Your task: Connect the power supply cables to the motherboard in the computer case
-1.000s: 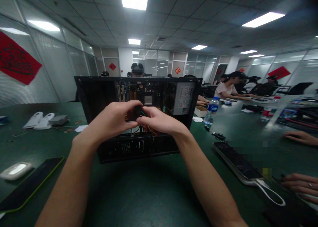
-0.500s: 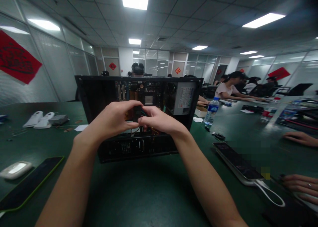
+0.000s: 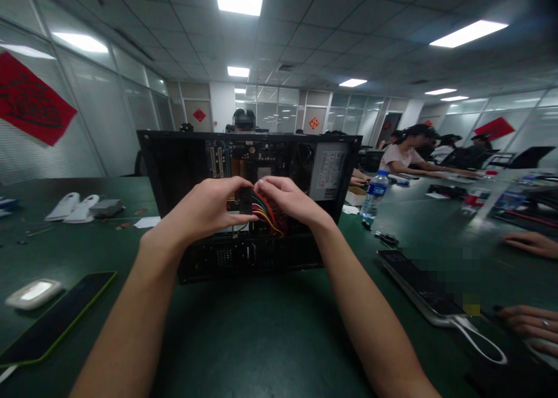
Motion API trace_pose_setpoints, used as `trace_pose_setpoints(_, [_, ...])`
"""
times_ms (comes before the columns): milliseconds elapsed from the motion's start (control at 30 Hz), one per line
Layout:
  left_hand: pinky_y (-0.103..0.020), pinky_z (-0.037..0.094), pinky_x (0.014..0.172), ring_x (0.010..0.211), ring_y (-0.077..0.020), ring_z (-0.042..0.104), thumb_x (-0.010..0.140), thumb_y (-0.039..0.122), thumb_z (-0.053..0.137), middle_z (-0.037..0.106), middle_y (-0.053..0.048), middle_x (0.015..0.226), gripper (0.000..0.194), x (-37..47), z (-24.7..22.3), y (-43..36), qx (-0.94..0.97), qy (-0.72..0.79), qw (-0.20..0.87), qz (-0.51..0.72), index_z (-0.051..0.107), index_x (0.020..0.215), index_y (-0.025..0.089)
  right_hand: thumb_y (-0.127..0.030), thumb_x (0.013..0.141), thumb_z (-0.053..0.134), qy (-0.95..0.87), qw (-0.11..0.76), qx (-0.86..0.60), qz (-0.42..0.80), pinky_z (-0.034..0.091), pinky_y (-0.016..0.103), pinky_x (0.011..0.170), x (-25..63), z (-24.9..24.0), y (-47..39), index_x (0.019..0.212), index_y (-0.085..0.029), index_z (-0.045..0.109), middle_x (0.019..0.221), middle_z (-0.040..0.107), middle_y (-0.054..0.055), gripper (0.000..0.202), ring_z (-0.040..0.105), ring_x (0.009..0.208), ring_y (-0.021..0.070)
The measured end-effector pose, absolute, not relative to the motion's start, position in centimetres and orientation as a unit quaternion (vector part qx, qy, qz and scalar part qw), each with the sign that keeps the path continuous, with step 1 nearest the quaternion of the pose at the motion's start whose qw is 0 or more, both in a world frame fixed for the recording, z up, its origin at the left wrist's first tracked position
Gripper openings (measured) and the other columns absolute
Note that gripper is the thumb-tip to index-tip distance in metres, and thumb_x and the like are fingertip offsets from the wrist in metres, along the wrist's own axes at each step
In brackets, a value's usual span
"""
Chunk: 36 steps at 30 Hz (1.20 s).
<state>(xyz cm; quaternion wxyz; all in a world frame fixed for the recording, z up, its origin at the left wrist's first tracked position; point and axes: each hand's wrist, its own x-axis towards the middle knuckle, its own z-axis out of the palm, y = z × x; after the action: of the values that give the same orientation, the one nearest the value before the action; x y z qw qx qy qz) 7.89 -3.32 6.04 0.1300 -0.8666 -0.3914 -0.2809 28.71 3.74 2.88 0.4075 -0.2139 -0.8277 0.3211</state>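
Observation:
A black desktop computer case (image 3: 257,261) stands in front of me with its side off, showing the circuit board and the power supply (image 3: 326,172). Between the thumb and index finger of my left hand (image 3: 209,205) is a long black power connector (image 3: 246,201), held upright in front of the board. A bundle of red, yellow, black and green wires (image 3: 271,215) runs from it down and to the right. My right hand (image 3: 283,197) has its fingers closed at the top of these wires, beside the connector. Its palm side hides part of what it pinches.
On the left lie a green-edged phone (image 3: 61,316), a white case (image 3: 35,294) and a grey block (image 3: 106,208). To the right are a water bottle (image 3: 374,196), a phone with a white cable (image 3: 421,284) and another person's hand (image 3: 529,322).
My right hand has shifted up and away from the connector's lower part, and its fingers have curled more. The coloured wires now show between my hands. The view has turned slightly.

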Motion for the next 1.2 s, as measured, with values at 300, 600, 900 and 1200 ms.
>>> trace_pose_setpoints(300, [-0.03,0.054,0.073,0.083,-0.0211,0.07,0.078,0.056,0.077,0.076,-0.009,0.1,0.057,6.1,5.3,-1.6,-0.858,-0.417,0.013,-0.298,0.07,0.114,0.013,-0.026,0.103,0.048,-0.874,0.442,-0.169,-0.114,0.043,0.049,0.113,27.7,-0.8,6.5,0.131,-0.028,0.063,0.136,0.058,0.012,0.032,0.051,0.13,0.0257])
trace_pose_setpoints(600, [-0.036,0.055,0.088,0.098,-0.0247,0.069,0.082,0.047,0.073,0.074,-0.009,0.117,0.055,5.2,4.7,-0.9,-0.85,-0.429,-0.14,-0.271,0.065,0.127,0.017,-0.021,0.101,0.055,-0.846,0.474,-0.02,-0.242,0.055,0.043,0.103,26.5,-2.5,6.7,0.122,-0.026,0.072,0.12,0.066,0.01,0.027,0.06,0.119,0.0214])
trace_pose_setpoints(900, [-0.037,0.054,0.094,0.108,-0.0267,0.069,0.084,0.047,0.068,0.072,-0.011,0.128,0.055,5.9,4.0,-0.2,-0.838,-0.433,-0.18,-0.279,0.064,0.13,0.016,-0.026,0.104,0.052,-0.809,0.473,-0.049,-0.345,0.056,0.027,0.077,26.6,-2.7,7.1,0.117,-0.021,0.073,0.104,0.07,0.008,0.026,0.067,0.092,0.0158])
trace_pose_setpoints(1200, [-0.033,0.049,0.076,0.085,-0.0255,0.068,0.093,0.049,0.052,0.078,-0.01,0.095,0.043,8.6,1.9,1.5,-0.798,-0.534,-0.114,-0.257,0.077,0.095,0.014,-0.029,0.106,0.044,-0.842,0.296,-0.381,-0.243,0.045,0.028,0.067,28.5,-2.0,7.7,0.128,-0.025,0.067,0.117,0.066,0.01,0.033,0.063,0.102,0.0219])
